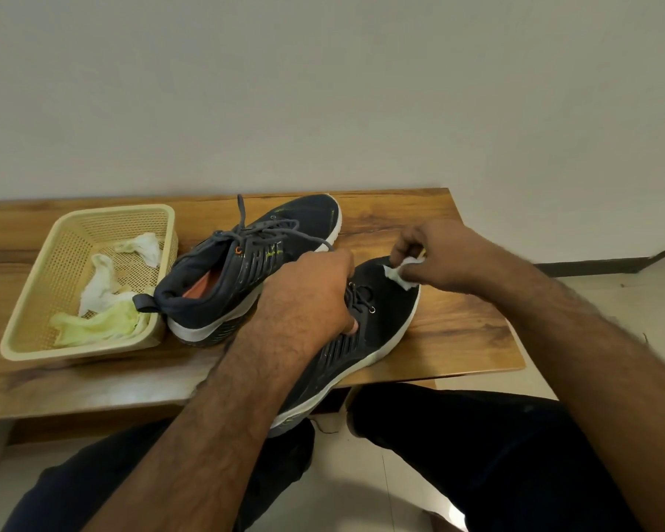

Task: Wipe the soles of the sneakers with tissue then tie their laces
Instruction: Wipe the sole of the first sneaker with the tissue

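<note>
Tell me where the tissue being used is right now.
In the head view, the tissue is pinched in the right hand, over the toe of the near sneaker, right of centre.

Soft, even indoor light fell on my bench point(457, 316), a pale glare streaked its near edge and faint shadows sat under the basket point(27, 301), while my forearms blurred slightly and the wide lens bowed lines toward the frame's edges.

The bare table point(450, 320) right of the near sneaker point(384, 320) is left free, while the left is blocked by a basket point(27, 301) (tissues inside).
</note>
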